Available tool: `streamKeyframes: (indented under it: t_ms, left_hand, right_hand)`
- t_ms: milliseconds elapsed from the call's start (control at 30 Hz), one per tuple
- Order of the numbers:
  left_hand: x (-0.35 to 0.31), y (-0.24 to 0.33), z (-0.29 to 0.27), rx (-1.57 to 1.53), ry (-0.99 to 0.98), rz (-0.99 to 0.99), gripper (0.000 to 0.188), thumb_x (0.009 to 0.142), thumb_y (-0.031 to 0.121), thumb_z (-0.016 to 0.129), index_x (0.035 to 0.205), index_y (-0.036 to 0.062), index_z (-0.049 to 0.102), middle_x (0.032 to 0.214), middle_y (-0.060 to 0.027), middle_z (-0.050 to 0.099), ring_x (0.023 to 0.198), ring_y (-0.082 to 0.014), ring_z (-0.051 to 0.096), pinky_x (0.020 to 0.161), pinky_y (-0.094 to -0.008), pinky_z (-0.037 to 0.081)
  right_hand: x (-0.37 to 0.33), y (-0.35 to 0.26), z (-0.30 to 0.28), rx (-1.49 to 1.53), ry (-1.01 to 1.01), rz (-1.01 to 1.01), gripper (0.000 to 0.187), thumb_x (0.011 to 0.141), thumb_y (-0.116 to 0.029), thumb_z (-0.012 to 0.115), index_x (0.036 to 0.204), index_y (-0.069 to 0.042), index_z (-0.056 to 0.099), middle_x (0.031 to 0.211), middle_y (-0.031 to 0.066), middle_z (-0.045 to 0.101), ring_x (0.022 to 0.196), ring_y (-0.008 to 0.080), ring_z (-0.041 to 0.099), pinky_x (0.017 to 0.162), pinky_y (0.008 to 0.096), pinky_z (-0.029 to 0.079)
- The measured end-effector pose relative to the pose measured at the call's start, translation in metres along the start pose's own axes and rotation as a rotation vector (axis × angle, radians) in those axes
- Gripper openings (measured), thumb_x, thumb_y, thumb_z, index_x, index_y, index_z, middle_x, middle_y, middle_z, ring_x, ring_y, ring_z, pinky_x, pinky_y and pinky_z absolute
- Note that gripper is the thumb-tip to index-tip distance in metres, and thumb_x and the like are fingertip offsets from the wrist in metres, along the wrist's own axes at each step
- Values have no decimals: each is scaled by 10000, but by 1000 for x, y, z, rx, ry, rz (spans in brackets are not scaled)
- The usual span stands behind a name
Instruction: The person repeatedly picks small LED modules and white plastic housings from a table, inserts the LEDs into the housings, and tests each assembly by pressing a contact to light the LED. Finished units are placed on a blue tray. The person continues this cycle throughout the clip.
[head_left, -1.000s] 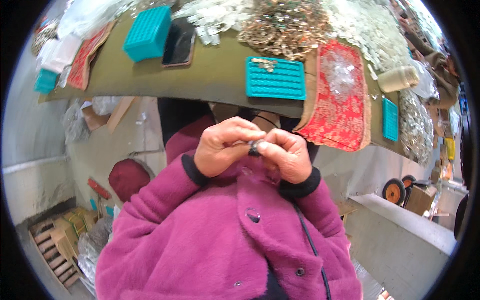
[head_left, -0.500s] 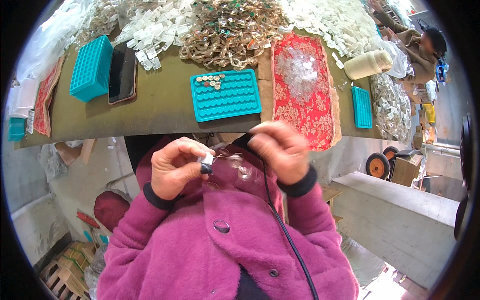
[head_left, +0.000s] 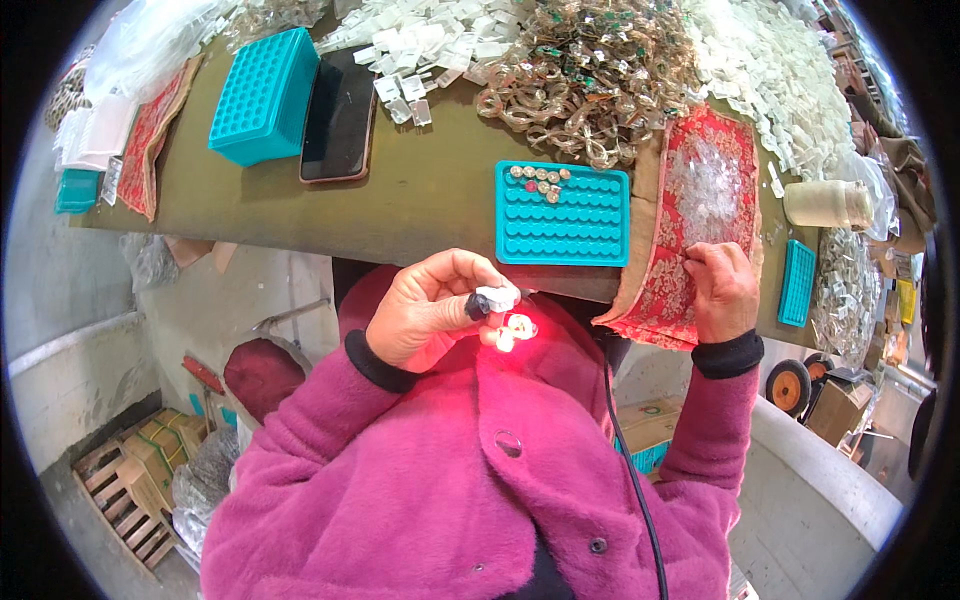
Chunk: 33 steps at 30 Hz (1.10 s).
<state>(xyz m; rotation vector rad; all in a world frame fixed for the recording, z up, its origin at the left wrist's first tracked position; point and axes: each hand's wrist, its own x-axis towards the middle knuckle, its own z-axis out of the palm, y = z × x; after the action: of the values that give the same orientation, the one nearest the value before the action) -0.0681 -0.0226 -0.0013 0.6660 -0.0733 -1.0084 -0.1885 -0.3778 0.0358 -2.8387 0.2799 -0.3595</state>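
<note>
In front of my chest my left hand (head_left: 418, 312) pinches a small white plastic box (head_left: 500, 298) between thumb and fingers; something black covers the thumb's tip. Below the box hang red glowing lights (head_left: 517, 328), too bright to make out in detail. My right hand (head_left: 726, 292) rests over the red floral cloth (head_left: 672, 275), its fingers bent together near the pile of small clear pieces (head_left: 708, 200). Whatever those fingertips hold is hidden. Between the hands, at the table's front, lies a turquoise tray (head_left: 562, 240) with several round silver button cells (head_left: 543, 186) in its upper left.
A turquoise stack of trays (head_left: 262, 100) and a dark phone (head_left: 338, 120) lie at left. Heaps of clear tubing (head_left: 590, 80) and white plastic pieces (head_left: 440, 40) fill the back. A pale jar (head_left: 828, 204) and smaller turquoise tray (head_left: 796, 282) are at right. A black cable (head_left: 635, 480) runs down my front.
My right hand has moved away from my left hand, rightward onto the red cloth. The lights below the white box now glow red. The whole view has shifted to the left.
</note>
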Motion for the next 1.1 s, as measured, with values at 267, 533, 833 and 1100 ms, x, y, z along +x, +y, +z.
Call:
streamKeyframes:
  t_ms: [267, 533, 833, 1100]
  left_hand:
    - [-6, -8, -7, -108, -57, -8, 305, 967, 124, 755, 1218, 29, 609, 1206, -220, 690, 892, -256, 705, 820, -376, 593]
    - [-17, -18, -6, -204, -87, -2, 292, 988, 101, 725, 1244, 23, 609, 1222, -204, 702, 1086, -304, 723, 963, -442, 600]
    - [-25, -33, 6, -238, -40, -32, 281, 967, 80, 733, 1233, 60, 644, 1122, -171, 746, 1117, -375, 729, 1005, -563, 570]
    - [-20, -47, 18, -174, -57, -34, 282, 970, 90, 735, 1241, 73, 659, 1116, -179, 737, 1010, -311, 740, 929, -537, 594]
  right_hand:
    - [-2, -5, 3, -121, 88, -77, 112, 903, -48, 728, 1010, -64, 700, 962, 117, 632, 930, 331, 647, 806, 422, 525]
    - [-11, -3, 7, -87, 69, -53, 93, 918, -70, 727, 994, -69, 673, 954, 121, 614, 928, 334, 631, 814, 437, 508]
    - [-12, -3, 15, -178, 220, -89, 45, 956, -83, 683, 959, -53, 649, 958, 123, 597, 937, 341, 613, 841, 437, 500]
    - [-40, -70, 1, 620, 178, 76, 58, 1021, -67, 667, 1067, -33, 676, 891, 99, 666, 734, 205, 660, 685, 329, 531]
